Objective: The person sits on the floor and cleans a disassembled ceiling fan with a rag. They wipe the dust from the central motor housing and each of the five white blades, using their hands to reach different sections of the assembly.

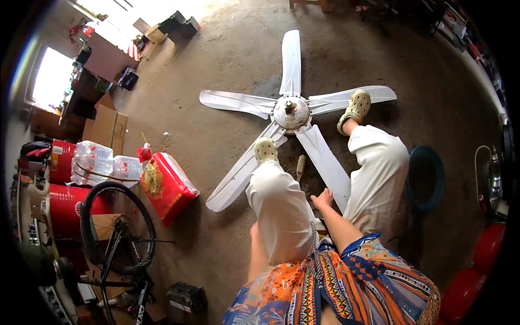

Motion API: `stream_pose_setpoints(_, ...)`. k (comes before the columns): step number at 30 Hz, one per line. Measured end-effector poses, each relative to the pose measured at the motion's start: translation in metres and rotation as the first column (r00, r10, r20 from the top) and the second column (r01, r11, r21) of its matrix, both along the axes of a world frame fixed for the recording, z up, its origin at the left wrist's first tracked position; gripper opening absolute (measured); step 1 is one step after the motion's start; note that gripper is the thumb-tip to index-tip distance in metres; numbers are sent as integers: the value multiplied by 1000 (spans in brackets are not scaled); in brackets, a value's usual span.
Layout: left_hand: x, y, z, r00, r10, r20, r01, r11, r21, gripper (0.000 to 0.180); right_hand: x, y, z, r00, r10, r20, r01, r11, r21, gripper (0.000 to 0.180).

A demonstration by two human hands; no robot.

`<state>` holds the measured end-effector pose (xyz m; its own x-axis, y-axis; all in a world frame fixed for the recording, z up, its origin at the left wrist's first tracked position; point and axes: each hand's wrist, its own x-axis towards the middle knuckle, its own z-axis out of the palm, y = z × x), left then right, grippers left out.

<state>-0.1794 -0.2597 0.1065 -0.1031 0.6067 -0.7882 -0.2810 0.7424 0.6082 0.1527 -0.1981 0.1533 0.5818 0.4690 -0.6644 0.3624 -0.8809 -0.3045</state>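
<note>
A white ceiling fan (291, 115) with several long blades lies flat on the floor before me, its round hub in the middle. My right hand (323, 199) is low between my knees, beside the blade (325, 157) that points toward me. Its thumb and fingers look apart, with nothing plainly held. Just ahead of it lies a short tool (300, 168) with a pale handle, its kind unclear. My left hand (254, 232) is at the outer side of my left leg, its fingers hidden. My left clog (265, 150) overlaps one blade; the right clog (357, 108) overlaps another.
A red bag (169, 187), plastic-wrapped bottles (95, 162) and red drums (65, 208) stand to the left, with a bicycle wheel (116, 227) nearer. A black box-shaped battery (187, 297) sits at the lower left. To the right are a dark round tub (425, 179) and red rounded objects (466, 290).
</note>
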Motion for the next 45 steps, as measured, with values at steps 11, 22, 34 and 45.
stream_pose_setpoints(11, 8, -82, 58, 919, -344, -194, 329, 939, -103, 18, -9, -4, 13, 984, 89, -153, -40, 953, 300, 49)
stream_pose_setpoints(22, -14, -44, 24, 974, -137, -180, 130, 990, -54, 18, 0, -20, -42, 991, 104, 84, -115, 984, 133, 67)
stream_pose_setpoints(34, -148, 70, -92, 706, 655, -270, -678, 735, 10, 23, 51, 62, -62, 825, 316, 468, -380, 924, 46, 104)
stream_pose_setpoints(45, -177, 104, -124, 640, 768, 20, -748, 629, -213, 27, 76, 143, -54, 831, 398, 388, -407, 911, -62, 126)
